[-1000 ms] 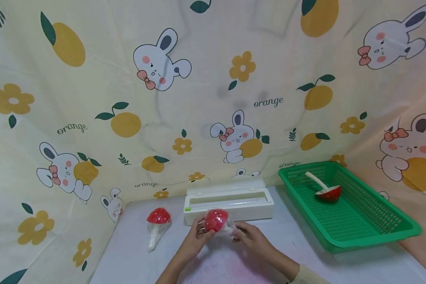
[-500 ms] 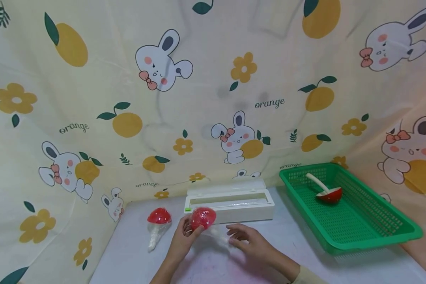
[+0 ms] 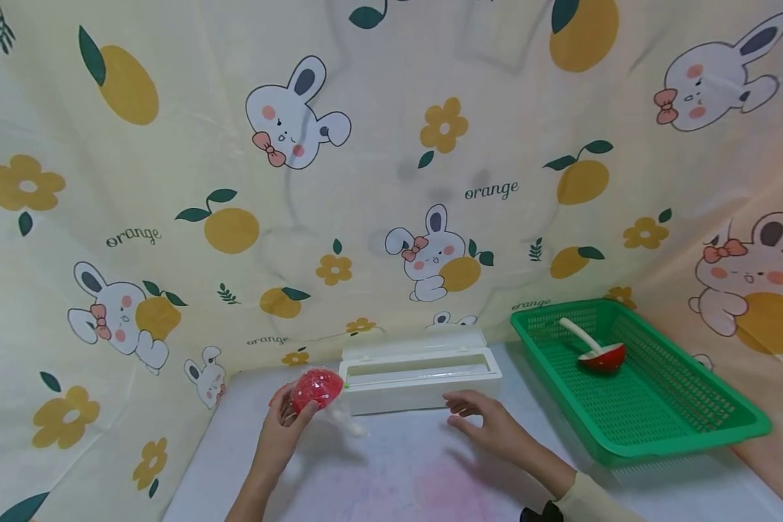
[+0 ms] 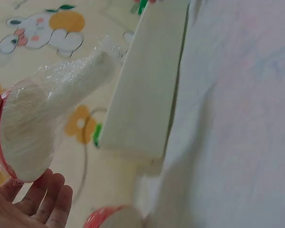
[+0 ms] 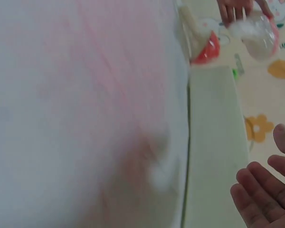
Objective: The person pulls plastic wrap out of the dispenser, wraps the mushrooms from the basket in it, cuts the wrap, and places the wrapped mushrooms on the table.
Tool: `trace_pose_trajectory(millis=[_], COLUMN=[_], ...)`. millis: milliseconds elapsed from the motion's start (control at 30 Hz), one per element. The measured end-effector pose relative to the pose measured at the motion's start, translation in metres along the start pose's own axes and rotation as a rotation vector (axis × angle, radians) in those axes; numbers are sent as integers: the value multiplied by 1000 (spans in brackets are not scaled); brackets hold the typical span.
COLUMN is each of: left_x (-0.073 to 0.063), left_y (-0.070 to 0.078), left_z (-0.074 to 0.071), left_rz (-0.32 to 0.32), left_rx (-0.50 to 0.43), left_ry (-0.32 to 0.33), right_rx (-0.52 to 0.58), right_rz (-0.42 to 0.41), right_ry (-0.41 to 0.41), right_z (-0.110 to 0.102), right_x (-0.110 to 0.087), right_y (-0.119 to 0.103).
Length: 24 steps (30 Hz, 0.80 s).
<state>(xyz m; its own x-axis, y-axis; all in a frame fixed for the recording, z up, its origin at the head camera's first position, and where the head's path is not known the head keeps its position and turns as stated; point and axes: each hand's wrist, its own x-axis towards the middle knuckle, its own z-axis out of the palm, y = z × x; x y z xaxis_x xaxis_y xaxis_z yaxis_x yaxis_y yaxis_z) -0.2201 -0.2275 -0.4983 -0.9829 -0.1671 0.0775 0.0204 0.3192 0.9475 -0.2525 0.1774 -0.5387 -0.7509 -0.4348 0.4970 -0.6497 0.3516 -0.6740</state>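
My left hand [image 3: 283, 428] grips a toy mushroom [image 3: 317, 389] by its red, white-dotted cap, up above the table's left side. Clear plastic film wraps the mushroom, and its white stem [image 4: 80, 83] points away from the palm in the left wrist view. A second film-wrapped mushroom [image 5: 208, 50] lies beyond the end of a white box; the left hand mostly hides it in the head view. My right hand [image 3: 492, 428] holds nothing, fingers relaxed, just in front of the right end of that long white film dispenser [image 3: 424, 396], whose lid is up.
On the right stands a green plastic basket [image 3: 685, 444] with an unwrapped red-and-white mushroom [image 3: 605, 358] inside. A pale cloth [image 3: 398, 471] covers the table. Behind hangs a curtain [image 3: 378, 130] printed with rabbits and oranges.
My left hand has carried the wrapped mushroom leftward, in front of the other wrapped one. My right hand has let go of its stem end and drawn back to the right.
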Motion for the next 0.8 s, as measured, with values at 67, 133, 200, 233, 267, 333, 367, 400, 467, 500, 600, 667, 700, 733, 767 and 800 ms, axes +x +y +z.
trace_pose_trajectory(millis=[67,133,200,233,267,333,367,400,467,500,600,667,700,733,767,800], left_x=[1,2,4,4,5,7,9,10,13,15,19,22,23,24,25,26], left_y=[0,0,1,1,1,2,1,1,-1,-2,-5,-7,-8,-9,-10,-10], left_z=[-11,-21,-31,-36,-42,-51,-56,-61,-69,-73,-82,-88,-90,-93,-95,-97], left_rz=[3,2,-9,-13,-17,-26,-31,-35,-38,-40,-50,-60,-64,-68,-71,-76], left_rx=[19,42,63,71,81,100,107,118,129,137,158,165,169,173,176,182], left_ry=[13,22,32,37,42,50,54,59,67,70,78,78,77,79,82,87], right_rx=[-31,-64,-107,-127,-150,-190,-205,-214,-246,-260,-298,-320,-330,-339,-346,-350], right_rz=[15,30,41,43,40,22,11,3,-3,7,61,102,122,136,149,167], right_ry=[14,30,50,62,79,113,135,154,191,203,218,216,213,211,209,206], right_z=[-7,-15,-22,-25,-28,-34,-37,-38,-42,-44,-50,-53,-55,-56,-57,-57], right_x=[3,5,8,10,12,15,16,17,19,20,23,26,27,29,30,32], right_y=[2,4,5,6,7,10,11,13,16,17,20,23,24,25,26,28])
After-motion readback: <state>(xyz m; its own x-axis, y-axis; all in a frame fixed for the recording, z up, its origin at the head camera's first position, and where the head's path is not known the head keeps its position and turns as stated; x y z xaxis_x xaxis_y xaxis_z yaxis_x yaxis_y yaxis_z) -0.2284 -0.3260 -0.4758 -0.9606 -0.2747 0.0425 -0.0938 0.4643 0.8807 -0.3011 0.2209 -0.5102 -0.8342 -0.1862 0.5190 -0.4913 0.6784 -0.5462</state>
